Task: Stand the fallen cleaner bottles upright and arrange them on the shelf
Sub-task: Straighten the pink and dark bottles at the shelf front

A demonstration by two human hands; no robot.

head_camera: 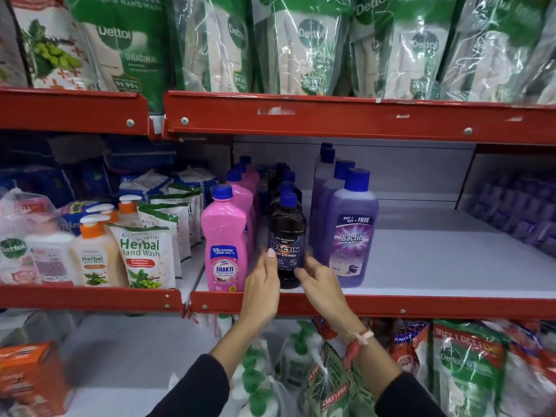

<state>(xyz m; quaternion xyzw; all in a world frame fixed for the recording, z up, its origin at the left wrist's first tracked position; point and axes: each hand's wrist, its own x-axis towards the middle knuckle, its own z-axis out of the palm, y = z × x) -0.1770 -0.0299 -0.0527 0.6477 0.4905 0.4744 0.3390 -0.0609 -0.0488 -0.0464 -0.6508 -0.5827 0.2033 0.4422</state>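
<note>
Both hands — left hand point(262, 282), right hand point(320, 282) — hold the dark bottle point(287, 236), fingers wrapped round its sides. It stands at the shelf point(421, 260) front, between pink and purple bottles. Best to turn it gently — label forward, in line.

The shelf point(421, 266) has a pale grey-white deck and a red front lip. The pink bottle point(224, 236) carries a blue cap and a blue-and-pink label. The dark bottle point(287, 233) is near-black with a blue cap and white lettering. The purple bottle point(350, 233) is translucent violet, blue-capped, with a purple starburst label. Green-and-white pouches point(304, 46) hang above. Both sleeves point(198, 389) are black.
</note>
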